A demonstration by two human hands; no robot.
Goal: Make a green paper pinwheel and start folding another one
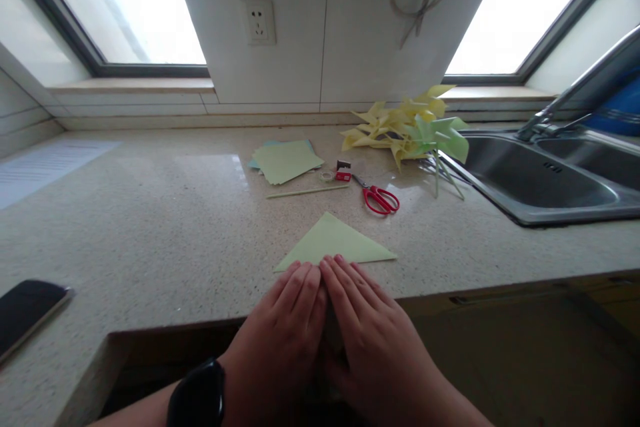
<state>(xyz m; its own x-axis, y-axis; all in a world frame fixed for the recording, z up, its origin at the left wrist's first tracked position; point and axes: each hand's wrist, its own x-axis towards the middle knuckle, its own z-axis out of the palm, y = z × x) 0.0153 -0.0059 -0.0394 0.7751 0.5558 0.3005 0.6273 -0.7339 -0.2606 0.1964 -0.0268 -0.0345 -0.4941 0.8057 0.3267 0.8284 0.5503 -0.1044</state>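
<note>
While both palms lie flat, I press the folded edge of the green triangle (334, 245) against the counter (150, 227). My left hand (285, 320) and right hand (367, 330) sit side by side, fingers stretched out and touching at the middle, gripping nothing, only bearing down on the near edge of the paper. With that triangle as my landmark: it lies near the counter's front rim, its point aimed away from me. Beyond it lies a thin stick (306, 192), and just past that a tape roll (327, 176) and a small red item (343, 171). Beyond and to the right sit the scissors (381, 199); farther right, the sink (545, 180). Behind the stick is a stack of sheets (285, 160), and behind the scissors a heap of pinwheels (410, 130). Far to the left lies a phone (27, 313).

I judge the step to be creasing 1 diagonal fold. The next move probably calls for sliding my fingertips outward along the crease without letting the layers shift.
</note>
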